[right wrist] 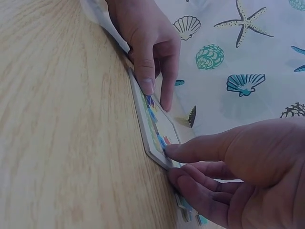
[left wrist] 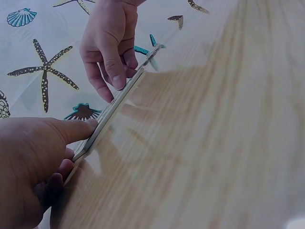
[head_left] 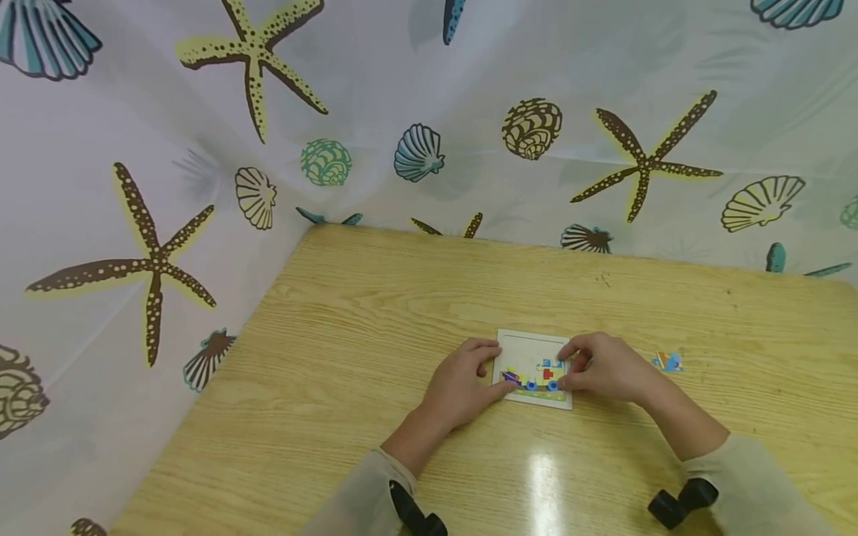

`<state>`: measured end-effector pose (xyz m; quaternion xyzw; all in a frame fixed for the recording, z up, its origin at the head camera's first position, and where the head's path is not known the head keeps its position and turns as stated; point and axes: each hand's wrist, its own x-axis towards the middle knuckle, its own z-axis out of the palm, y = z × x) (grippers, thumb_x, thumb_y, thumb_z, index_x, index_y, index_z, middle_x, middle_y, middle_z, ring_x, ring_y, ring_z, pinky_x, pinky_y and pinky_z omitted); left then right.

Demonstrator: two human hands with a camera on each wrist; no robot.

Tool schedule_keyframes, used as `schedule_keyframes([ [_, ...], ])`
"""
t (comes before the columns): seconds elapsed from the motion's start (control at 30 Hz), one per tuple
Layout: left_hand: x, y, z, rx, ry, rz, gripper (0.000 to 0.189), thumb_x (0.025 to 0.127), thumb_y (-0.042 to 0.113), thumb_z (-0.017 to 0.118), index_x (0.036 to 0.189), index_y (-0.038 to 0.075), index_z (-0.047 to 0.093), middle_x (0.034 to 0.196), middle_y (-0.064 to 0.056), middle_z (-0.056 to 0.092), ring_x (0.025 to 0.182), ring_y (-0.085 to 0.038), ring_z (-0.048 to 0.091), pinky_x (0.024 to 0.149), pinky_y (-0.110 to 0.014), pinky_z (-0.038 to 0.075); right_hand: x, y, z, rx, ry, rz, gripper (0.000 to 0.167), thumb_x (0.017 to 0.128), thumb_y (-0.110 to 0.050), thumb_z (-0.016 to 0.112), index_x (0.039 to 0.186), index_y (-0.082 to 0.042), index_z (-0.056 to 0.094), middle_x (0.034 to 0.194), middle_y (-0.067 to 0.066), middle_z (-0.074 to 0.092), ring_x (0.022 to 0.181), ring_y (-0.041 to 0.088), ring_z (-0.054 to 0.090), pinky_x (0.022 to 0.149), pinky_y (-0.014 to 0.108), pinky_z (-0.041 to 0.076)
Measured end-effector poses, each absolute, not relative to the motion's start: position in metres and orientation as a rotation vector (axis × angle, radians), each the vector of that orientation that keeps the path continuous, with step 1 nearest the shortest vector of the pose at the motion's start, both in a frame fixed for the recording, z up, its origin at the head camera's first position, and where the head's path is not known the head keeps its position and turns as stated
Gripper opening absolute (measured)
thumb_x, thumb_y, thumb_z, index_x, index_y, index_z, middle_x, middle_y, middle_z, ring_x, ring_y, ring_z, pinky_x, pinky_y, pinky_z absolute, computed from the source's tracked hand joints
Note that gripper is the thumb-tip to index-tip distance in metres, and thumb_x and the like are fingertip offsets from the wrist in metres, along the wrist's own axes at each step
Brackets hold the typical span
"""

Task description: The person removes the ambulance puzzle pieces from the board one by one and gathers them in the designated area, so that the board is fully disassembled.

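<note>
A white-framed jigsaw puzzle board [head_left: 532, 342] lies on the table, with joined pieces showing a colourful vehicle along its lower part. My left hand [head_left: 462, 380] holds the board's left side, its thumb [left wrist: 78, 130] over the near edge and other fingers curled at the side. At the right side, my right hand [head_left: 606, 366] has thumb and index finger on a puzzle piece [head_left: 553, 371] with a red and yellow picture. In the right wrist view, the right thumb [right wrist: 178, 151] touches the picture close to the frame, while the remaining fingers curl beside the board's edge.
Loose puzzle pieces [head_left: 668, 362], blue and orange, lie just right of my right hand. The wooden table [head_left: 348, 313] meets a hanging cloth [head_left: 375, 89] printed with shells and starfish at its back and left.
</note>
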<state>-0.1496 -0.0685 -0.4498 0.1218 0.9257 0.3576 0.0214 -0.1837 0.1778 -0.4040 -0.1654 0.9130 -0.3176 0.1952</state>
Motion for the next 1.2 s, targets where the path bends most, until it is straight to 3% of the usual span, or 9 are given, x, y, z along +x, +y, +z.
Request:
schedule_keyframes([
  [0.4, -0.15, -0.069, -0.45, 0.372, 2.875, 1.12, 0.057, 0.086, 0.041, 0.078, 0.132, 0.01, 0.066, 0.136, 0.004, 0.058, 0.087, -0.008, 0.052, 0.074, -0.023, 0.043, -0.179, 0.174, -0.404, -0.458, 2.592, -0.953, 0.027, 0.084, -0.014, 0.08, 0.1, -0.007, 0.059, 0.084, 0.004, 0.063, 0.069, 0.016, 0.055, 0.063, 0.031, 0.046],
  [0.67, -0.15, -0.067, -0.448, 0.382, 2.879, 1.111, 0.057, 0.086, 0.041, 0.078, 0.132, 0.01, 0.066, 0.137, 0.004, 0.058, 0.088, -0.007, 0.053, 0.076, -0.023, 0.044, -0.174, 0.176, -0.4, -0.402, 2.612, -1.015, 0.005, 0.095, -0.01, 0.066, 0.097, -0.006, 0.064, 0.094, 0.008, 0.065, 0.077, 0.016, 0.064, 0.066, 0.03, 0.051],
  [0.83, -0.15, -0.067, -0.448, 0.37, 2.878, 1.116, 0.057, 0.085, 0.041, 0.079, 0.132, 0.01, 0.066, 0.137, 0.004, 0.058, 0.089, -0.008, 0.053, 0.076, -0.024, 0.044, -0.173, 0.178, -0.402, -0.324, 2.444, -1.223, 0.009, 0.098, -0.005, 0.061, 0.104, 0.001, 0.061, 0.099, 0.015, 0.063, 0.078, 0.017, 0.071, 0.065, 0.03, 0.059],
  [1.2, -0.15, -0.066, -0.449, 0.365, 2.878, 1.112, 0.056, 0.086, 0.042, 0.078, 0.131, 0.011, 0.066, 0.135, 0.004, 0.059, 0.085, -0.008, 0.051, 0.076, -0.025, 0.043, -0.172, 0.18, -0.406, -0.244, 2.259, -1.415, 0.018, 0.1, -0.004, 0.057, 0.114, 0.006, 0.055, 0.104, 0.018, 0.057, 0.085, 0.022, 0.073, 0.074, 0.03, 0.06],
])
